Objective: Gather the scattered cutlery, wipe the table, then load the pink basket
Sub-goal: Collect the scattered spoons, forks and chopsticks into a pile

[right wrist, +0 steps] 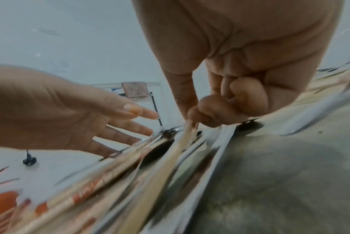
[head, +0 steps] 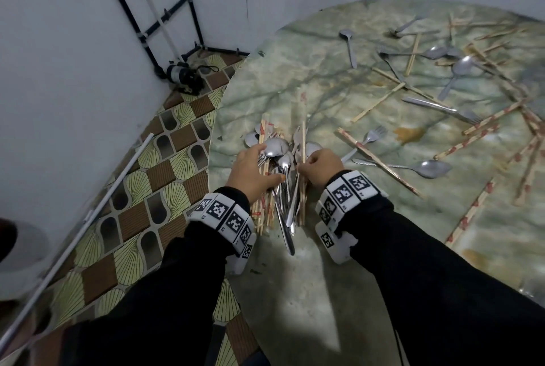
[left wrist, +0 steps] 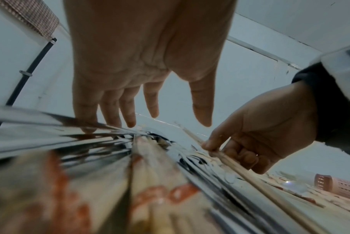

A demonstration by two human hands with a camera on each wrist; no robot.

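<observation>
A gathered pile of metal spoons, forks and red-marked wooden chopsticks (head: pixel 280 176) lies near the left edge of the round green marbled table (head: pixel 324 94). My left hand (head: pixel 253 168) lies with straight fingers (left wrist: pixel 130 114) on the pile's left side. My right hand (head: pixel 321 166) is on the pile's right side and pinches a few pale chopsticks (left wrist: pixel 226 156) between thumb and curled fingers (right wrist: pixel 200 114). More spoons (head: pixel 433 168), forks (head: pixel 373 135) and chopsticks (head: pixel 380 159) lie scattered over the right half of the table. No pink basket is in view.
A brownish stain (head: pixel 410 134) marks the table near the middle right. The table's left edge drops to a patterned tile floor (head: pixel 153 188). A grey wall with black pipes (head: pixel 147 32) and a small pump (head: pixel 185 75) stand at the back left. A white pipe (head: pixel 88 212) leans over the floor.
</observation>
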